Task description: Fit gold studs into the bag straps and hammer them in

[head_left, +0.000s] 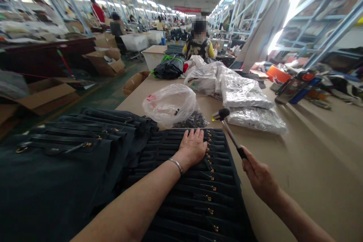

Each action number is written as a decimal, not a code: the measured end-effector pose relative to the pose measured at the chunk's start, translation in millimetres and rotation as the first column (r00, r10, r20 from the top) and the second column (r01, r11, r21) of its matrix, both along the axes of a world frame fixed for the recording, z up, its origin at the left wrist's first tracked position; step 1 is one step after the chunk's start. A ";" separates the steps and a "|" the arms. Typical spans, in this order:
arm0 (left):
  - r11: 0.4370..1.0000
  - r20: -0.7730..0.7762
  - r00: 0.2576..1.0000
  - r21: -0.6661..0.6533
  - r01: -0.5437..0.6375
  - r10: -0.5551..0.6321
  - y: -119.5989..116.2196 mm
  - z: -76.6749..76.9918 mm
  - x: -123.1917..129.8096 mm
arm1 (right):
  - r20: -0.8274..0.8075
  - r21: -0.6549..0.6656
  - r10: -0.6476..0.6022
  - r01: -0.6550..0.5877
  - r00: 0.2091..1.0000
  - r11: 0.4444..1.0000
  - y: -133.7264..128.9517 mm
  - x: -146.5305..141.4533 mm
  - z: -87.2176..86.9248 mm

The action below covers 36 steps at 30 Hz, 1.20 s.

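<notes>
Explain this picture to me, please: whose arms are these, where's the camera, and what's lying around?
There's no machine here: these are one person's bare hands, filmed by a camera worn on the head, looking forward and down. The left hand, with a bracelet at its wrist, rests on a row of dark zippered pieces. The right hand grips a small hammer by its handle. More dark zippered goods are at left. Farther along the table lie a thin plastic bag and plastic-wrapped packages.

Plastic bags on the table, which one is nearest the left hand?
The crumpled clear bag, with small dark pieces at its near edge, just beyond the left hand. The others, including the stacked shiny bags, lie farther away.
</notes>
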<state>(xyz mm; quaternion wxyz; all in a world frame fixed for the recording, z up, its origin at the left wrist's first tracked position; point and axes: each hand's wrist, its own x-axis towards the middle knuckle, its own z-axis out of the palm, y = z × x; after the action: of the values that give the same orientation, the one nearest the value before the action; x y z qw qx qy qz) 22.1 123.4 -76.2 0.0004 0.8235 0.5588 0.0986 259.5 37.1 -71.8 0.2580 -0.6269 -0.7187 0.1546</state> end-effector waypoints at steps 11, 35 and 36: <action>1.000 0.006 1.000 -0.028 0.013 -0.012 2.7 -3.1 0.0 | -0.064 0.036 0.005 -0.003 0.998 0.999 -13.3 5.5 -21.0; 0.990 -0.006 1.000 -0.141 0.013 -0.014 1.9 10.0 -1.1 | 0.091 -0.152 0.019 -0.004 0.996 0.988 -58.6 7.2 -18.4; 0.991 -0.008 1.000 -0.136 0.014 -0.015 1.8 9.8 -1.0 | 0.124 -0.190 0.023 0.001 0.992 0.982 -58.8 6.9 -17.0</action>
<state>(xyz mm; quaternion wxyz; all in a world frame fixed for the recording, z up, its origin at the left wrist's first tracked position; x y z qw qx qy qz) 21.1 125.2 -66.4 0.0546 0.8259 0.5583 0.0568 266.5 -21.7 -88.8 0.1506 -0.6529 -0.7190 0.1842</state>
